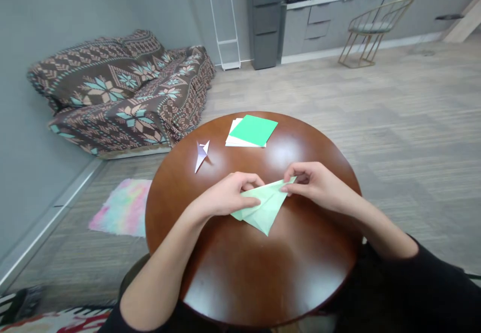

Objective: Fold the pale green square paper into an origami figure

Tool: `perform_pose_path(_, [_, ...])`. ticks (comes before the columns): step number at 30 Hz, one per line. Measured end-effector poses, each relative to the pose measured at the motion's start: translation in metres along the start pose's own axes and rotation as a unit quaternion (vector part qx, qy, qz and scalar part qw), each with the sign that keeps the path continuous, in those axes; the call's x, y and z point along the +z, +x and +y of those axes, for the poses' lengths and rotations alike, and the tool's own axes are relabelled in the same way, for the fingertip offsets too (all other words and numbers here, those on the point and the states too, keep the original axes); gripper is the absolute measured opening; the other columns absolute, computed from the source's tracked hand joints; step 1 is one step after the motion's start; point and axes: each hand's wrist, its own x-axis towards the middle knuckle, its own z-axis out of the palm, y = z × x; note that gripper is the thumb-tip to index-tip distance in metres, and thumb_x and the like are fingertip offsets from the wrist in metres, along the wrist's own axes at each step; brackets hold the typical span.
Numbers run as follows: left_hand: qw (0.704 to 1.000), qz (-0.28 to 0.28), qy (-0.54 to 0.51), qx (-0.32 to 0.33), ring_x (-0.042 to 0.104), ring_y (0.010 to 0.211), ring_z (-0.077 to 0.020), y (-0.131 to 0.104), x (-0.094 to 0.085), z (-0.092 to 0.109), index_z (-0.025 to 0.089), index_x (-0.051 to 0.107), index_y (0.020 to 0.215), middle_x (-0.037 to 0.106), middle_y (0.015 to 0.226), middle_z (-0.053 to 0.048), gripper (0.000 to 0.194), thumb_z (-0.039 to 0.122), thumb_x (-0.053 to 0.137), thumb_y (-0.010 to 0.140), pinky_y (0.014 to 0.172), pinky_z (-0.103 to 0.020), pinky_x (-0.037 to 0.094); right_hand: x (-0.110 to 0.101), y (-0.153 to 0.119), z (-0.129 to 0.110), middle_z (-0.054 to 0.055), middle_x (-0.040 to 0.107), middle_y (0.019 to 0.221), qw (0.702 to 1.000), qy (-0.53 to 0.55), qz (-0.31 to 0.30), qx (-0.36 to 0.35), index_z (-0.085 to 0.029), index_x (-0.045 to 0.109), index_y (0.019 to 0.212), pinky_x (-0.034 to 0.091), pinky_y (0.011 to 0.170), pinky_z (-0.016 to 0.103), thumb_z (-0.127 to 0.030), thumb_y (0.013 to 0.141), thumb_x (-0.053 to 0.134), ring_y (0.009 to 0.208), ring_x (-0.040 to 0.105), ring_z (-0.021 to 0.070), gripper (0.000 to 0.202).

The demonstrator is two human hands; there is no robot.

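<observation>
A light green sheet of folded paper (266,208) is held between both hands above the middle of the round table. My left hand (235,193) grips its left part, thumb on the near face and the other fingers behind. My right hand (310,183) pinches the upper right corner between thumb and fingers. Creases cross the paper, and one pointed corner hangs down toward me. Part of its left end is covered by my left hand.
The round brown table (240,278) carries a stack of paper squares with a bright green sheet (255,130) on top. Left of it lies a small folded purple and white paper piece (202,155). Beyond are a patterned sofa (128,87) and a wire-backed chair (372,30).
</observation>
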Motion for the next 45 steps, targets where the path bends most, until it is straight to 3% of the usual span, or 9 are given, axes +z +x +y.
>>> perform_pose_path(6, [0.995,0.022,0.093,0.034,0.058,0.066,-0.0144,0.002,0.002,0.000,0.019,0.071,0.092,0.069,0.077,0.000,0.018,0.029,0.064,0.080,0.056,-0.022,0.035,0.003,0.001,0.005,0.002,0.070,0.071,1.000,0.021,0.001,0.008,-0.020,0.067,0.076,0.042,0.059,0.029,-0.039,0.080,0.077,0.064,0.062,0.0181,0.022])
perform_pose_path(10, [0.995,0.012,0.087,0.044,0.053,0.062,-0.0130,0.004,0.006,0.000,0.018,0.072,0.090,0.065,0.071,0.001,0.025,0.041,0.064,0.084,0.054,-0.022,0.032,0.005,0.001,0.004,0.004,0.073,0.075,1.000,0.022,0.001,0.003,-0.020,0.071,0.075,0.046,0.064,0.032,-0.039,0.081,0.076,0.068,0.065,0.0202,0.020])
perform_pose_path(18, [0.997,-0.006,0.069,0.032,0.034,0.053,-0.0095,0.003,-0.001,-0.006,0.016,0.070,0.078,0.045,0.056,0.005,0.027,0.042,0.067,0.082,0.050,-0.022,0.024,-0.003,0.001,0.004,0.006,0.076,0.078,0.999,0.038,-0.015,0.024,-0.020,0.075,0.074,0.051,0.065,0.034,-0.038,0.077,0.079,0.071,0.069,0.0227,0.018])
perform_pose_path(22, [0.996,-0.007,0.079,0.045,0.033,0.053,-0.0094,0.003,-0.002,-0.006,0.016,0.068,0.071,0.043,0.056,0.005,0.027,0.041,0.068,0.080,0.050,-0.023,0.024,-0.006,0.000,0.004,0.007,0.076,0.078,0.997,0.043,-0.035,0.048,-0.021,0.074,0.073,0.053,0.066,0.035,-0.036,0.077,0.079,0.073,0.070,0.0241,0.017])
perform_pose_path(24, [0.996,-0.003,0.076,0.040,0.033,0.052,-0.0093,0.003,-0.002,-0.006,0.016,0.068,0.071,0.044,0.055,0.005,0.027,0.041,0.068,0.079,0.049,-0.023,0.025,-0.007,0.001,0.004,0.007,0.076,0.075,0.997,0.047,-0.017,0.051,-0.021,0.073,0.073,0.054,0.067,0.036,-0.037,0.075,0.081,0.072,0.070,0.0241,0.019])
perform_pose_path(27, [0.998,0.018,0.054,0.028,0.036,0.051,-0.0094,0.003,0.001,-0.005,0.015,0.070,0.077,0.048,0.055,0.004,0.027,0.042,0.067,0.081,0.049,-0.022,0.026,-0.005,0.003,0.004,0.007,0.077,0.083,0.993,0.101,0.031,0.054,-0.020,0.071,0.087,0.055,0.072,0.036,-0.037,0.069,0.086,0.074,0.071,0.0227,0.029])
perform_pose_path(30, [0.998,0.050,0.029,0.027,0.039,0.052,-0.0095,0.004,0.006,-0.002,0.015,0.071,0.080,0.052,0.057,0.003,0.029,0.043,0.066,0.081,0.048,-0.022,0.025,0.004,0.004,0.002,0.005,0.076,0.086,0.985,0.155,0.025,0.073,-0.020,0.070,0.097,0.054,0.072,0.033,-0.039,0.068,0.087,0.075,0.069,0.0203,0.038])
perform_pose_path(36, [0.996,0.075,0.001,0.044,0.039,0.054,-0.0094,0.005,0.012,0.003,0.015,0.071,0.079,0.054,0.058,0.003,0.028,0.042,0.067,0.080,0.049,-0.021,0.027,0.018,0.003,-0.004,0.002,0.071,0.078,0.974,0.214,0.003,0.070,-0.018,0.072,0.083,0.050,0.071,0.031,-0.043,0.075,0.082,0.073,0.064,0.0181,0.027])
perform_pose_path(45, [0.997,0.063,0.003,0.052,0.032,0.052,-0.0084,0.003,0.014,0.006,0.015,0.066,0.071,0.041,0.056,0.004,0.035,0.047,0.061,0.085,0.047,-0.022,0.020,0.015,0.003,-0.004,0.003,0.073,0.076,0.972,0.221,0.019,0.075,-0.019,0.075,0.076,0.051,0.073,0.032,-0.045,0.071,0.084,0.072,0.065,0.0190,0.028])
